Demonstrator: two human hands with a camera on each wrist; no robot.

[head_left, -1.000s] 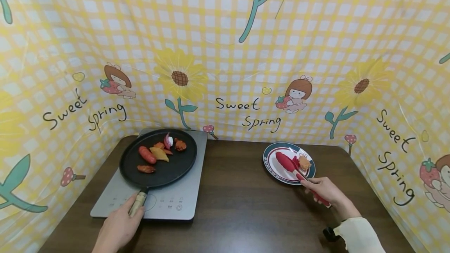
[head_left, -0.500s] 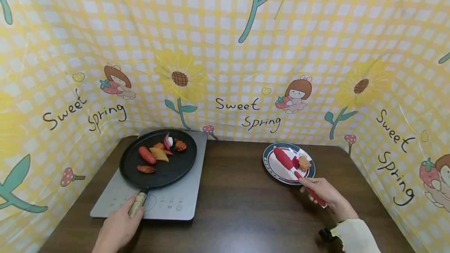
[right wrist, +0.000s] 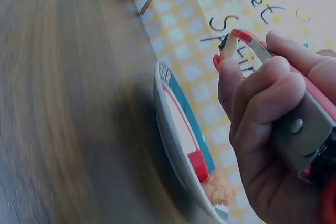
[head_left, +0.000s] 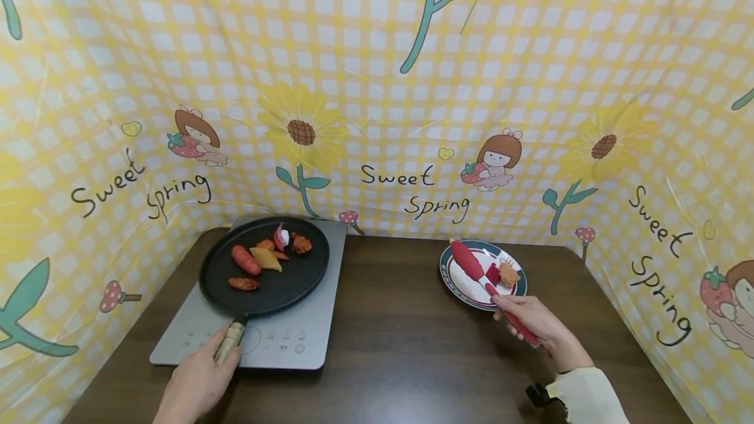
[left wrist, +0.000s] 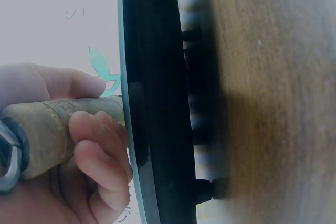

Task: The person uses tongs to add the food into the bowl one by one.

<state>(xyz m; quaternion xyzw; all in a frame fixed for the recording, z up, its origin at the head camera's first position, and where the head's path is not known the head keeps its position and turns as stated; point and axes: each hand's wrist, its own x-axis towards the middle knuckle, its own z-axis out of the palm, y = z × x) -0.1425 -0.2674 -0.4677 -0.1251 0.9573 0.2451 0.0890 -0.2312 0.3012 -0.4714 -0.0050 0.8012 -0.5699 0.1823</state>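
My left hand (head_left: 200, 371) grips the wooden handle (head_left: 231, 340) of a flat black frying pan (head_left: 294, 288) at the left. In the left wrist view its fingers (left wrist: 102, 163) curl round the handle. My right hand (head_left: 537, 323) holds red-tipped tongs (head_left: 469, 262), which reach over the far left part of a round plate (head_left: 465, 284). In the right wrist view the tongs' tips pinch a small pale piece with a dark edge (right wrist: 229, 45). On the plate lie a tan fried-looking piece (head_left: 508, 275) and a small red piece (right wrist: 198, 166).
The pan rests on a silver induction cooker (head_left: 318, 339). In it lie a sausage (head_left: 245, 260), a yellow wedge (head_left: 268, 258), a red-and-white piece (head_left: 281, 237) and several browned pieces (head_left: 243, 284). A checked cloth (head_left: 389, 116) hangs behind the dark wooden table (head_left: 389, 319).
The tongs and my right hand have shifted left, and the tongs' tips have moved from over the plate's middle to its far left rim. The left hand and pan stay put.
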